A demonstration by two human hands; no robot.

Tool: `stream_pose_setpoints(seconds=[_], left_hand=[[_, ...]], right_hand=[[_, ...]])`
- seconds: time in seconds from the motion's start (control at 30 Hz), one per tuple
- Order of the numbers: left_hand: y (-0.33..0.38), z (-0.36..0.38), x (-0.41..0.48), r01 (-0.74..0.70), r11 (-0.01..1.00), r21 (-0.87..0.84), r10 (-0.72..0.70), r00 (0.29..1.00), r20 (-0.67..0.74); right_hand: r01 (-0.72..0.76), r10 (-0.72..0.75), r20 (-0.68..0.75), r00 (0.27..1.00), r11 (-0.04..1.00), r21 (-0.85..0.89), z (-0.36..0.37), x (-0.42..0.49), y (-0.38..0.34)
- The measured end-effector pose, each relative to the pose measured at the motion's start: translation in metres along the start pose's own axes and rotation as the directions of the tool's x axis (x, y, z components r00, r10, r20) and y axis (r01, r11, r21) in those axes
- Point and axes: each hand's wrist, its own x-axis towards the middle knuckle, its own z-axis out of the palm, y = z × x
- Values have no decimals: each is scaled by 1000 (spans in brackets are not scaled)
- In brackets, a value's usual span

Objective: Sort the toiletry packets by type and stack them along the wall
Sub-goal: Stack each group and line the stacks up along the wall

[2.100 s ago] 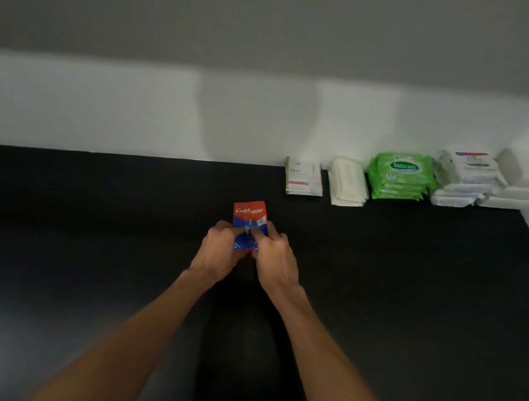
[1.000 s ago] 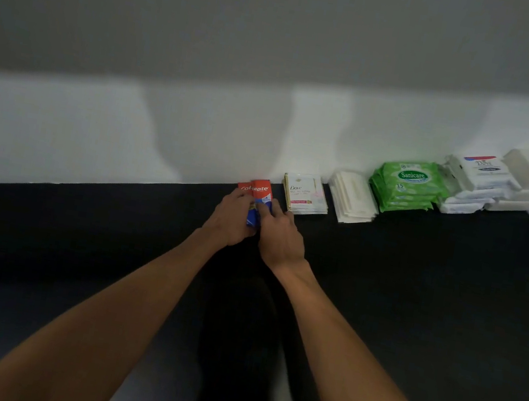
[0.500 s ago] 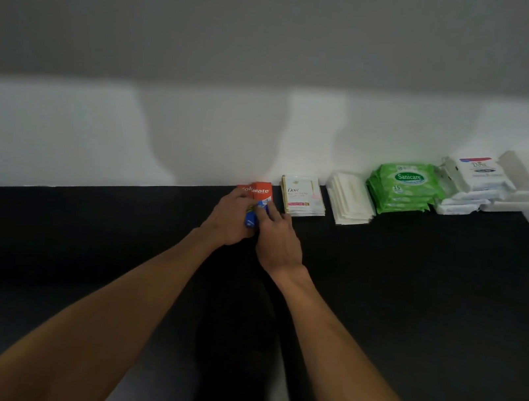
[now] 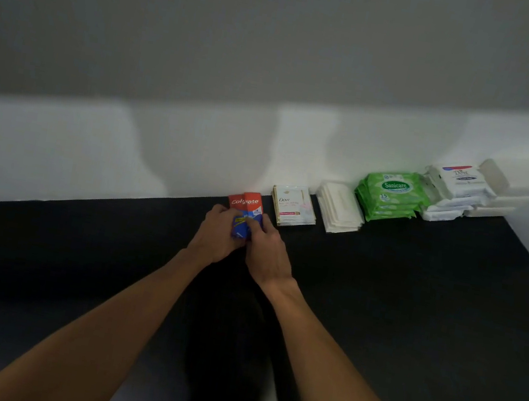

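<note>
**Item in hand.** Colgate packets (image 4: 243, 211), red and blue, at least two, are overlapping unevenly at the foot of the wall (image 4: 193, 161), at 12 o'clock from the wrists. The left hand (image 4: 218, 239) is gripping the bundle from its 9 o'clock side and the right hand (image 4: 267, 254) from its 3 o'clock side. The fingers (image 4: 260, 229) of both are curling in, clamped on the packets. Whether the bundle is resting on the surface (image 4: 412, 310) or hanging just above it cannot be told.

**Items already shelved.** These are sitting along the wall, running off toward 2 o'clock:
- Dove sachets (image 4: 294, 206), stacked, just beside the Colgate packets
- plain white packets (image 4: 341, 209), stacked
- Sanicare wipes (image 4: 390, 194), green, stacked
- Dove wipes (image 4: 455, 192), white, stacked
- flat white packs (image 4: 498, 204) at the far end, type unreadable

**Status, as judged.** The sorting is looking nearly finished. Five types are standing in place and no loose packets are showing on the dark surface in view. Remaining work is appearing to be squaring the Colgate bundle against the wall, beside the sachets, and letting go. Anything lying outside the view is going uncounted.
</note>
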Motion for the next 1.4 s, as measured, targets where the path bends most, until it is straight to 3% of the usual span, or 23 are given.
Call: stream_pose_setpoints(seconds=[0.47,1.4], left_hand=[[8,5,1,-15,1000,-23,13,999,-47],[7,6,12,-23,998,-52,23,1000,-7]], right_hand=[[21,-21,-9,1000,1000,0,-10,3,1],[-7,9,25,1000,999,-51,-14,2,-3]])
